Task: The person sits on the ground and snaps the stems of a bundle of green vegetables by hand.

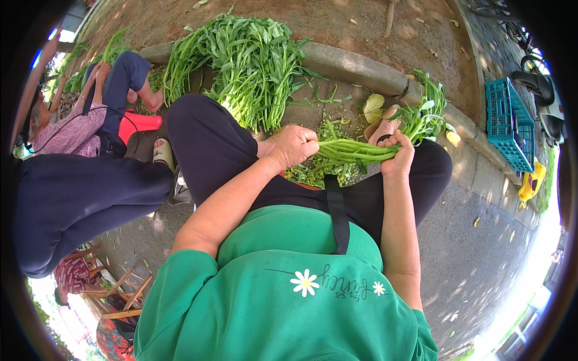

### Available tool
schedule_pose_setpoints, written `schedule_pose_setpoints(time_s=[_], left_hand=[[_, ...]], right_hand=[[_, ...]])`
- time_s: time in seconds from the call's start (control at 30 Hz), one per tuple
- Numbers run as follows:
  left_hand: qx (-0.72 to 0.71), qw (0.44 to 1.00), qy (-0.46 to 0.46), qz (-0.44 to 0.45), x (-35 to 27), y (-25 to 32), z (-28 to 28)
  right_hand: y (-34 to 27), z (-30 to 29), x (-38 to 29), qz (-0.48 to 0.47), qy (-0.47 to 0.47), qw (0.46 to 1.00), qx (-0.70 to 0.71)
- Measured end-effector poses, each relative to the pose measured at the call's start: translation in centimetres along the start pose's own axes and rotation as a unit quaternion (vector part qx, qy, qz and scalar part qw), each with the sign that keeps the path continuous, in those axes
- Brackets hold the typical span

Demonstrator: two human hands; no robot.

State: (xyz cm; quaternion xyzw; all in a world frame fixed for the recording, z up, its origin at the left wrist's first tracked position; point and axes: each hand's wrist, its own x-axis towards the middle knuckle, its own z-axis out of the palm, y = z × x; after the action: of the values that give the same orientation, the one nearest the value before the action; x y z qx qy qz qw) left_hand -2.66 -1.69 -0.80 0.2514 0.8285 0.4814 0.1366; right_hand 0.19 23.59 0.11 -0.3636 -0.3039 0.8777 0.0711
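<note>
A bunch of leafy green stems (356,151), which looks like water spinach, stretches across my lap between my two hands. My right hand (398,155) wraps around the stems below the leaves, and a black band shows on one finger. At the other end, my left hand (293,146) is closed in a fist at the stem tips; its fingers hide what lies inside. The bunch's leaves (424,115) hang out past my right hand, over my right foot. Beneath the stems, chopped green trimmings (332,173) cover the ground between my legs.
Ahead, a large heap of the same greens (246,67) leans by a concrete curb (356,67). A teal plastic crate (510,124) stands at right, near a yellow bag (532,182). Close on my left is a person's dark-trousered leg (95,203); beyond, another person's hands (100,74) hold greens beside a red stool (137,125).
</note>
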Motion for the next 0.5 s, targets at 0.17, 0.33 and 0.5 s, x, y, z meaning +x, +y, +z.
schedule_pose_setpoints(time_s=[0.17, 0.33, 0.5], left_hand=[[-0.214, 0.969, 0.027, -0.119, 0.0, 0.3, 0.0], [-0.289, 0.927, 0.086, -0.221, -0.3, -0.3, -0.7], [-0.277, 0.938, -0.014, -0.206, -0.5, -0.2, -1.3]], right_hand=[[0.0, -0.1, 0.2, 0.0, 0.014, 1.0, 0.011], [-0.7, 0.0, -0.1, -0.004, 0.015, 0.999, 0.05], [-1.0, 0.1, -0.2, -0.012, 0.02, 0.998, 0.055]])
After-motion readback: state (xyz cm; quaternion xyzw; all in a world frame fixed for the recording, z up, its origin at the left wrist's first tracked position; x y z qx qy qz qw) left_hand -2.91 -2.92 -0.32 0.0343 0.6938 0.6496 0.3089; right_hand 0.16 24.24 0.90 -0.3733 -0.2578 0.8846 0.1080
